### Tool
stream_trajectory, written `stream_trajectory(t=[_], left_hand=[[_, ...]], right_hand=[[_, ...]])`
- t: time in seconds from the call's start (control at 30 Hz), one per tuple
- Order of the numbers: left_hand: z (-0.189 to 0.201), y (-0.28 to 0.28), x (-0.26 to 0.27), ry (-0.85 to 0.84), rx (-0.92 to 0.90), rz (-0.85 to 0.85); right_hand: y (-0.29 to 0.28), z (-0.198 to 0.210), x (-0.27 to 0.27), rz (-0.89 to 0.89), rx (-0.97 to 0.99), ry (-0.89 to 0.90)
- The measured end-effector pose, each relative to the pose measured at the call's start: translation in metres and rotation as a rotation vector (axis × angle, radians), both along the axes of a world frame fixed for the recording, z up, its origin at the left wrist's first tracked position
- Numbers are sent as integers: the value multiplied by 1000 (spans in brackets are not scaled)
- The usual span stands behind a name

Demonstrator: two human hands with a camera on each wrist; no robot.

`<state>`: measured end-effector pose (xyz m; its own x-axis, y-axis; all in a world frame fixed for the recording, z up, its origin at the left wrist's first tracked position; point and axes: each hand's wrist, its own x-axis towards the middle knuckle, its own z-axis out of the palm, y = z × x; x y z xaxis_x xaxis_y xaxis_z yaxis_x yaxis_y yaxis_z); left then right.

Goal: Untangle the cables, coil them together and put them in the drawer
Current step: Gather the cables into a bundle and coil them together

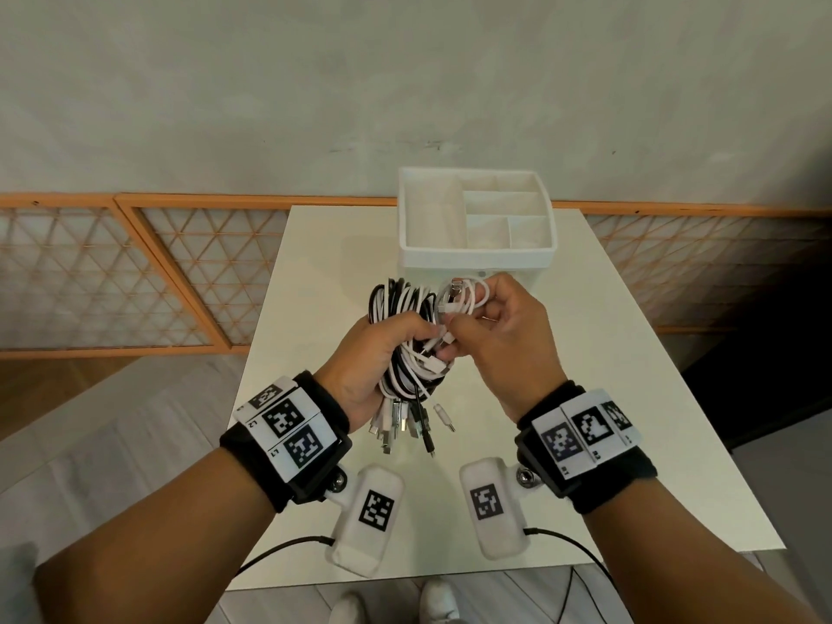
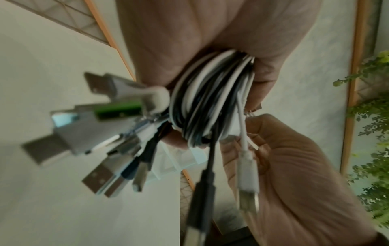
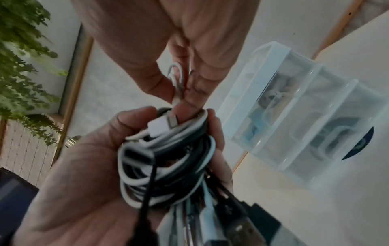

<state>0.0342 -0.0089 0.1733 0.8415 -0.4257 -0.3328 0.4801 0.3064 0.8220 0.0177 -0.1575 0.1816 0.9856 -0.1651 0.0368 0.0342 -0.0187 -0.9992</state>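
Observation:
My left hand grips a thick coil of black and white cables above the middle of the table; in the left wrist view the coil is wrapped by my fingers. Several plug ends hang below it. My right hand pinches a small white cable loop beside the coil's top, its white plug pressed against the bundle. The white drawer box stands just behind my hands; its clear drawer fronts appear in the right wrist view.
The box's top tray has several open compartments. The white table is small, with edges close on both sides. A lattice screen runs behind it. A green plant stands to the side.

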Motion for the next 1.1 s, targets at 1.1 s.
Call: stream_trajectory(t=[1.1], left_hand=[[-4, -5, -2, -264, 201, 24]], right_hand=[[-2, -5, -7, 240, -533, -2]])
